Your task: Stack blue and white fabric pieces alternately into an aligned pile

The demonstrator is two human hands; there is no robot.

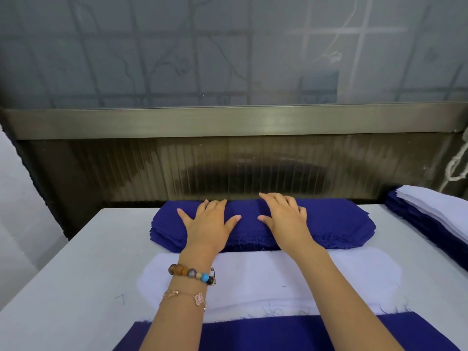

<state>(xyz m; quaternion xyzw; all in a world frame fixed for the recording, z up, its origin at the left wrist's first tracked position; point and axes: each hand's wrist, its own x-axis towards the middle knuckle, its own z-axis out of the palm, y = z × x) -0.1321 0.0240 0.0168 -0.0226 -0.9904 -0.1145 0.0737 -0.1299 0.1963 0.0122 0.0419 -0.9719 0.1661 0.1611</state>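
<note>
Hands, left (208,219) and right (285,217), lay flat, fingers spread apart, on the dark blue fabric stack (334,224) on the white table (63,274).

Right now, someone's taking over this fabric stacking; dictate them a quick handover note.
Both open: left hand and right hand, fingers flat on the far blue stack, nothing lifted.
Nearer: a white piece lying over a blue one at the near edge. A blue and white pile sits far right.
Done: white is on top nearest you.
Left: probably a blue piece next, edges aligned.
</note>
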